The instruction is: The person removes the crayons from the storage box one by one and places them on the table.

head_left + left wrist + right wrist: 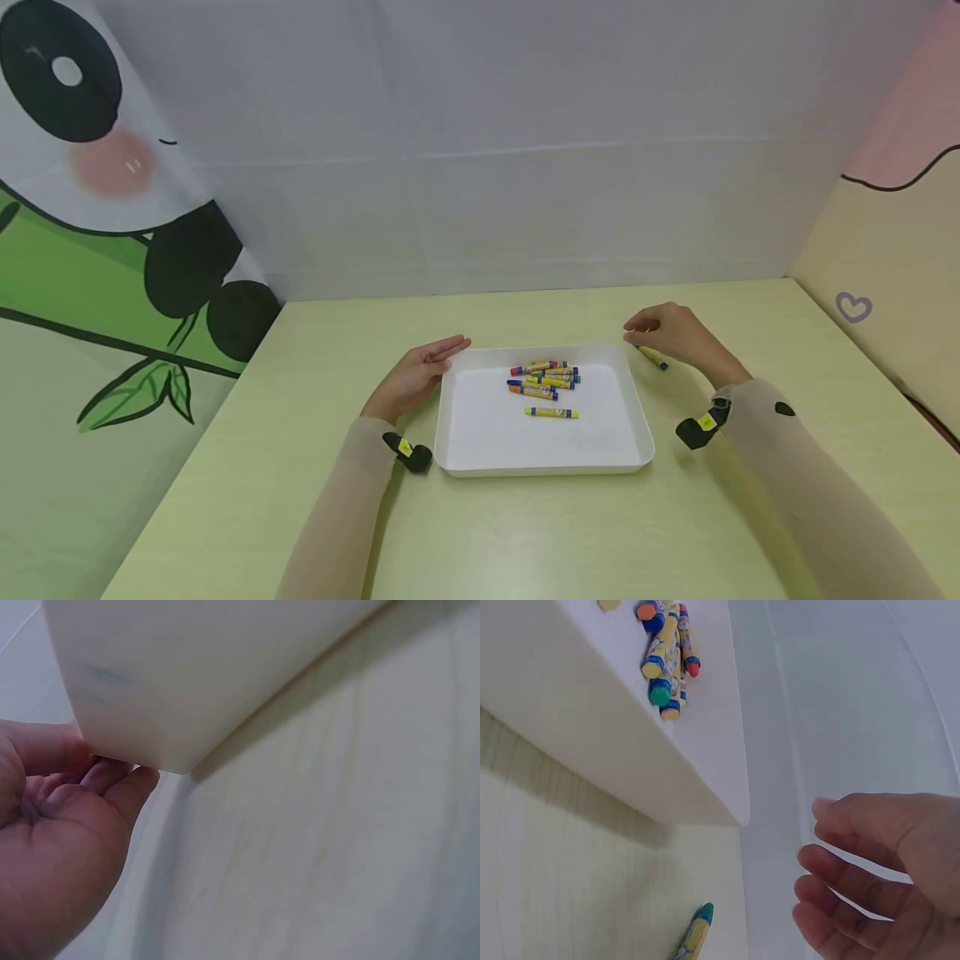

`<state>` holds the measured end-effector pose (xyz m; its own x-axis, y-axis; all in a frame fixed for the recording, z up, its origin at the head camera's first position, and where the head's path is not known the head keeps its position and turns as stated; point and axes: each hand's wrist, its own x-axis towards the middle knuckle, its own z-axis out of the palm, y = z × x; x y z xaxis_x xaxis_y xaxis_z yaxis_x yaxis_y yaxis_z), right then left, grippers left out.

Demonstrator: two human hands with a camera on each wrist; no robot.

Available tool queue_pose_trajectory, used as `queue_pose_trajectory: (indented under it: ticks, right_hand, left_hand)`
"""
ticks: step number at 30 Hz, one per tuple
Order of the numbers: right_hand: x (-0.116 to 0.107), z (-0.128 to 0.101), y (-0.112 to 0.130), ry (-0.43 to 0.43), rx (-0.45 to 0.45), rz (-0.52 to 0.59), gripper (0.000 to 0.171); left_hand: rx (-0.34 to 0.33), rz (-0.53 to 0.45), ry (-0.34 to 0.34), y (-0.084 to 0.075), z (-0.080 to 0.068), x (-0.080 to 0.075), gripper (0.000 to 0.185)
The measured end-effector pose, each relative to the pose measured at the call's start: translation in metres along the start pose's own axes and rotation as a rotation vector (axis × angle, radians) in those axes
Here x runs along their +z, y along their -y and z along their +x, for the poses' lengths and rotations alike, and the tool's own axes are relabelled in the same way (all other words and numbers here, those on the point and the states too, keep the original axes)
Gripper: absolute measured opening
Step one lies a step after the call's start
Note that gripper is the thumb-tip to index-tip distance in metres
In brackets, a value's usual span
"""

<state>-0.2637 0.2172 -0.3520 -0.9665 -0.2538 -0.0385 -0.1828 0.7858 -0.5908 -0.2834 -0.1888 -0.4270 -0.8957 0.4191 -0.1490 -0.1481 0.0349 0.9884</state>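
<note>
My left hand [412,379] is at the far left corner of a white tray [480,454], with two fingers straight along the corner and the thumb at the rim. In the left wrist view the thumb tip meets the tray's edge [124,690]. Beyond the tray's right side, my right hand [678,337] hovers with loosely bent fingers [832,874] and nothing between them. Close below it a yellow crayon [652,358] lies on the table, partly covered by the hand in the head view; its green tip [704,911] shows in the right wrist view.
Several crayons [543,383] lie in a loose heap in the tray, and one yellow crayon [551,412] sits apart, nearer the front. The pale wooden table [525,533] meets a white cloth wall [487,225] behind. Printed panels [127,350] stand at the sides.
</note>
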Motion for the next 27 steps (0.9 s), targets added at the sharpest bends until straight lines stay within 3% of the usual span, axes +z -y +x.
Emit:
queue_pose_trajectory:
  ticks: [5, 15, 27]
  right_hand:
    - [0.012, 0.005, 0.026, 0.044, -0.059, -0.004, 0.029]
    - [0.041, 0.010, 0.055, 0.328, -0.226, -0.062, 0.019]
    - [0.066, 0.018, 0.063, 0.502, -0.216, -0.182, 0.007]
  left_hand:
    - [-0.006, -0.001, 0.002, 0.000, 0.001, -0.001, 0.049]
    - [-0.010, -0.001, -0.004, -0.003, -0.002, 0.000, 0.049]
    - [0.003, 0.003, 0.009, -0.004, -0.002, 0.000, 0.050]
